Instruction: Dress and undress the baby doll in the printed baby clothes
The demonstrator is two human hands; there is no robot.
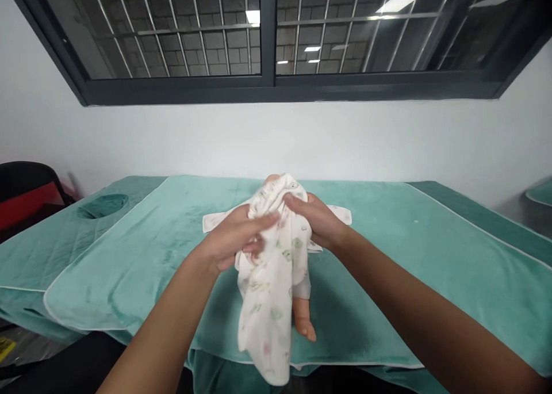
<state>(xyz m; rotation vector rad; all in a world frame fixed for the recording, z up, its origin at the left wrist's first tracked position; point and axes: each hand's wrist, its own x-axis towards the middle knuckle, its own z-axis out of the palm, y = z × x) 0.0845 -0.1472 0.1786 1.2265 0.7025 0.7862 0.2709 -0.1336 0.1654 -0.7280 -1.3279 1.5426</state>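
A baby doll (303, 316) lies on the green-covered bed in front of me, one foot showing at the near end and a bit of its head at the far end. White sleeves stick out to both sides of it. Over the doll I hold up a white printed baby garment (269, 302), bunched at the top, its lower part hanging toward the bed's near edge. My left hand (237, 236) grips the bunched cloth from the left, slightly blurred. From the right, my right hand (313, 215) pinches it with the thumb on top. The cloth hides most of the doll.
The bed (409, 302) has a green plush cover with white piping and a round face hole at the left. A white wall (276, 141) and a barred window stand behind it. At the far left is a red and black chair (30, 201).
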